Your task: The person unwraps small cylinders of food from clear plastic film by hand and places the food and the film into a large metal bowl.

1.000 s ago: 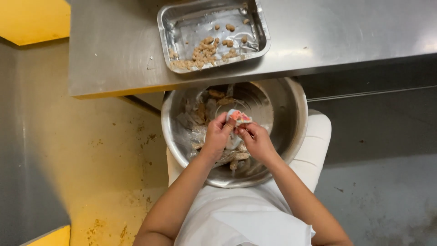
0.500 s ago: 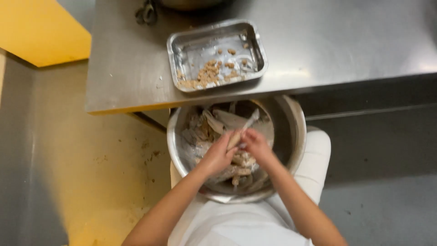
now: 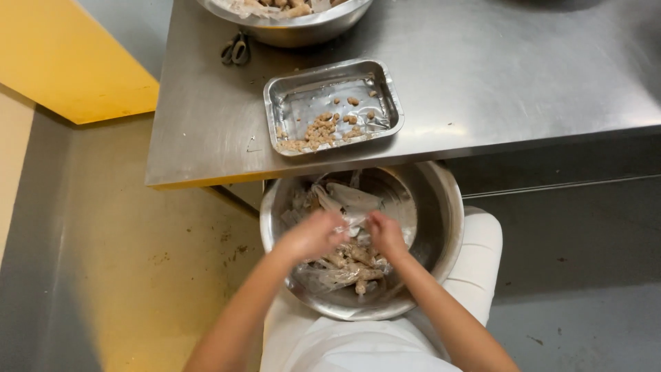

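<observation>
Head view: both hands are working inside a large round steel bowl (image 3: 441, 207) resting on the person's lap, its far rim tucked under the edge of the steel table (image 3: 523, 76). Compared with a second ago, the small pink-and-white piece pinched up between the fingers is no longer showing; the hands are now sitting lower, down among the contents, so one piece seems dealt with and the hands are back at the pile. Left hand (image 3: 311, 236) is blurring with motion, fingers curling loosely inward; whether it is pinching anything I cannot tell. Right hand (image 3: 387, 233) is closing its fingertips together on something small and pale by the crumpled clear wrappers (image 3: 351, 200). Beneath them are lying brownish, lumpy, elongated pieces (image 3: 348, 258), matte and rough. On the table just beyond the bowl, a shallow rectangular metal tray (image 3: 385, 93) with rounded corners is holding small crumbly tan bits (image 3: 323, 131). Farther back, a second steel bowl (image 3: 310, 27) and dark-handled scissors (image 3: 235, 49). Floor is yellowish, scuffed.
</observation>
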